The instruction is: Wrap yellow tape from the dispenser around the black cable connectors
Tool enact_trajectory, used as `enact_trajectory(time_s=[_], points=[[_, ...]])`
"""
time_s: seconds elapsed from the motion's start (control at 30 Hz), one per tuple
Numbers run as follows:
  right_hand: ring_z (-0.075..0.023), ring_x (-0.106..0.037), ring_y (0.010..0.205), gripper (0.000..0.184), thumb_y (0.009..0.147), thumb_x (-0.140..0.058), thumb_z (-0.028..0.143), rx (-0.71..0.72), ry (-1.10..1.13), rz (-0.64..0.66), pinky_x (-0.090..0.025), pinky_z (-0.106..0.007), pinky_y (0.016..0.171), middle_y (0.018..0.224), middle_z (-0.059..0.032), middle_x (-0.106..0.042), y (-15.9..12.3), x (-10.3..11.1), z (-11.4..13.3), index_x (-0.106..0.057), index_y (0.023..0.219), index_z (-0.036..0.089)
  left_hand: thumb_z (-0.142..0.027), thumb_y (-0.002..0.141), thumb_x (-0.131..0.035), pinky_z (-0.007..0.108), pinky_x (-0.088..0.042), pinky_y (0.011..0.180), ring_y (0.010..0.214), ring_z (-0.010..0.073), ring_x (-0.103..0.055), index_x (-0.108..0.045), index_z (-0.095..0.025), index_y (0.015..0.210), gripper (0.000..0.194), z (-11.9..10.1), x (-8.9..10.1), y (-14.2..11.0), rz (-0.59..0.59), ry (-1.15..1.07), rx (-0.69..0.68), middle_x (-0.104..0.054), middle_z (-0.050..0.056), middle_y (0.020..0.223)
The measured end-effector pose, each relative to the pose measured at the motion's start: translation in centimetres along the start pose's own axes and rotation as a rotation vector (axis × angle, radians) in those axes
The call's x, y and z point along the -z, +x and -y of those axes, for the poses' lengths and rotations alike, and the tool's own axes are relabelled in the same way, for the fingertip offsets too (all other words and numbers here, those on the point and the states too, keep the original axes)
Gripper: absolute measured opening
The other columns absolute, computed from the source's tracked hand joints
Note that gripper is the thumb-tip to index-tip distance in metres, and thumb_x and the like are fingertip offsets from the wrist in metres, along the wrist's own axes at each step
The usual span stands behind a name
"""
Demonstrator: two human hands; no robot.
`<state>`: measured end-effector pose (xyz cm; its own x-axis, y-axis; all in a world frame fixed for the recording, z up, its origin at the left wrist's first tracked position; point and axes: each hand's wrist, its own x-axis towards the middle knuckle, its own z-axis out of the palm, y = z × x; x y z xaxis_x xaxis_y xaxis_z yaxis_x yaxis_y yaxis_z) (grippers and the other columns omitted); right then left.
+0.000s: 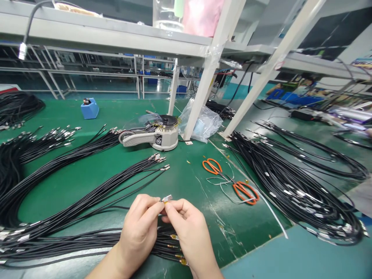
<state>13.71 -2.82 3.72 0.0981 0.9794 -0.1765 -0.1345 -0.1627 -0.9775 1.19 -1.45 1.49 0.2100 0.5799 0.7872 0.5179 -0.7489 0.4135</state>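
Note:
My left hand (140,224) and my right hand (188,228) meet low in the middle of the view, fingertips pinched together. Between them they hold a small silver metal connector (167,198) on the end of a thin black cable. Under both hands lies a bundle of black cables with gold-coloured tips (176,248) on the green mat (87,178). Another fan of black cables with silver connector ends (158,159) lies just beyond my hands.
An automatic tape dispenser (158,135) stands mid-table. Two orange-handled scissors (213,166) (245,192) lie to the right. A large cable bundle (290,182) fills the right side, more cables (17,155) the left. A blue holder (89,108) and a plastic bag (203,122) stand behind. White frame legs (203,89) slant overhead.

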Motion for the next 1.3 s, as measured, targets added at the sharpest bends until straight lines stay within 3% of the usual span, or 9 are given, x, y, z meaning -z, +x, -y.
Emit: enact_trajectory(time_s=[0.8, 1.1, 1.3], points=[[-0.0159, -0.064, 0.066, 0.021, 0.075, -0.068, 0.034, 0.012, -0.004, 0.022, -0.051, -0.027, 0.066, 0.068, -0.0033, -0.07, 0.2, -0.1, 0.3, -0.066, 0.07, 0.013, 0.006, 0.083, -0.046, 0.028, -0.045, 0.07, 0.079, 0.0141, -0.05, -0.053, -0.014, 0.115, 0.038, 0.1, -0.1, -0.2, 0.03, -0.008, 0.02, -0.059, 0.005, 0.087], [-0.0196, -0.068, 0.074, 0.031, 0.073, -0.07, 0.041, -0.014, 0.113, 0.035, -0.055, -0.03, 0.07, 0.078, -0.0071, -0.072, 0.3, -0.1, -0.8, -0.07, 0.083, 0.012, -0.009, 0.089, -0.047, 0.026, -0.048, 0.07, 0.078, 0.0133, -0.055, -0.057, -0.018, 0.095, 0.014, 0.4, 0.1, 0.2, 0.126, 0.048, 0.233, -0.059, 0.003, 0.083], [-0.0186, -0.067, 0.072, 0.032, 0.068, -0.076, 0.036, -0.082, 0.33, 0.021, -0.056, -0.03, 0.067, 0.085, -0.0087, -0.072, -0.5, -0.3, -1.5, -0.07, 0.089, 0.012, -0.011, 0.088, -0.049, 0.025, -0.049, 0.064, 0.073, 0.0129, -0.055, -0.057, -0.019, 0.095, 0.013, 0.1, 0.5, 0.4, 0.085, 0.041, 0.229, -0.058, 0.002, 0.08]])
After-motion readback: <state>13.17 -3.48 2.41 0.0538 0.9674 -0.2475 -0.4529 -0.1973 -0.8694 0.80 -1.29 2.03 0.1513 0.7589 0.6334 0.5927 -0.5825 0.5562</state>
